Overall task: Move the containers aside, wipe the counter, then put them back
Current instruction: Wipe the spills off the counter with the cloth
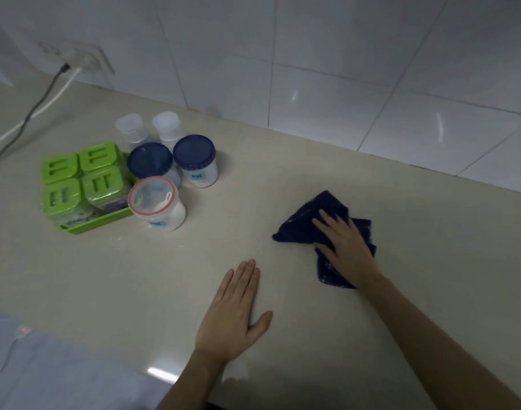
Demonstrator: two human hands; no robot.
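Apparently the wiping is underway: the right hand [346, 247] is pressing flat, fingers spread, on a dark blue cloth [309, 223] lying on the counter [282, 179], its grip not closed around it. The left hand [234, 315] is resting open and empty, palm down, nearer the person. The containers [152, 179] are sitting grouped well apart to the left, so moving aside looks done; returning them is remaining.

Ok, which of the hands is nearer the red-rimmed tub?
Left. The left hand lies flat, below and right of the red-rimmed tub; the right hand presses the dark cloth, farther right.
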